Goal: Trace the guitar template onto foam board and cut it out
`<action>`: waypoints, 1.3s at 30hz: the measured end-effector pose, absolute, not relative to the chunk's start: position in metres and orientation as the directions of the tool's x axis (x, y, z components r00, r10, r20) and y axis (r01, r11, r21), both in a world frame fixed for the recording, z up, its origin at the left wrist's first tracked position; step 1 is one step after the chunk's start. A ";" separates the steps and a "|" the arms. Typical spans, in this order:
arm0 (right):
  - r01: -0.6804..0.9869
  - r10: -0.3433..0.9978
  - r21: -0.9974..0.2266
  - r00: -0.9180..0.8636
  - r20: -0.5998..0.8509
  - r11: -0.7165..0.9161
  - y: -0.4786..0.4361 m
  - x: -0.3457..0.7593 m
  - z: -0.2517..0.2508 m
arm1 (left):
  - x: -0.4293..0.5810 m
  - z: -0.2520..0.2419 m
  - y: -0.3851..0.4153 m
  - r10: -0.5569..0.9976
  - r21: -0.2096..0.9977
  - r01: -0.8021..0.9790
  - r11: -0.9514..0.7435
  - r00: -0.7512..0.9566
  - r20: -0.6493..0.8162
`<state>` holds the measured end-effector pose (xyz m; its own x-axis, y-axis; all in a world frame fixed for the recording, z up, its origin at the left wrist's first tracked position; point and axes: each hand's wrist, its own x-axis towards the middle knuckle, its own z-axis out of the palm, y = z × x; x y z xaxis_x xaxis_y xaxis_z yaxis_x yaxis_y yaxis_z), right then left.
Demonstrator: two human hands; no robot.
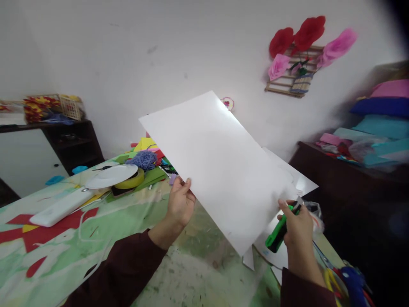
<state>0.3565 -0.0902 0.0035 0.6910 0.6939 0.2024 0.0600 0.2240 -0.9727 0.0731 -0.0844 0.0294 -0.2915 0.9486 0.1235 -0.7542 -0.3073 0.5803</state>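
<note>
A large white sheet (214, 162) is held up, tilted, above the table. My left hand (181, 202) pinches its left edge between thumb and fingers. At the right, my right hand (297, 224) is closed around a green and black utility knife (279, 230), its metal tip pointing up beside the sheet's lower right part. Whether that hand's fingers also touch the sheet is unclear. Behind the sheet another white piece (297, 172) shows, and white scraps (248, 258) lie under its lower corner.
On the patterned tablecloth (137, 226) at left lie a white glue gun (60, 209), a white plate (111, 176), yellow tape (131, 181), blue yarn (144, 159) and red cut pieces (35, 238). Scissors (335, 281) lie at lower right. A dark cabinet (335, 183) stands right.
</note>
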 end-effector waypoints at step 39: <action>-0.700 0.951 -0.704 0.283 -0.123 0.117 -0.104 0.300 0.017 | 0.111 -0.003 -0.116 0.992 0.614 -0.780 0.122 0.075 -0.102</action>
<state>0.3000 -0.1041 0.0171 0.2830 0.9512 -0.1230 -0.7001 0.1172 -0.7043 0.1110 -0.1164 -0.0034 0.0746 0.9920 -0.1022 -0.7800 0.1219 0.6138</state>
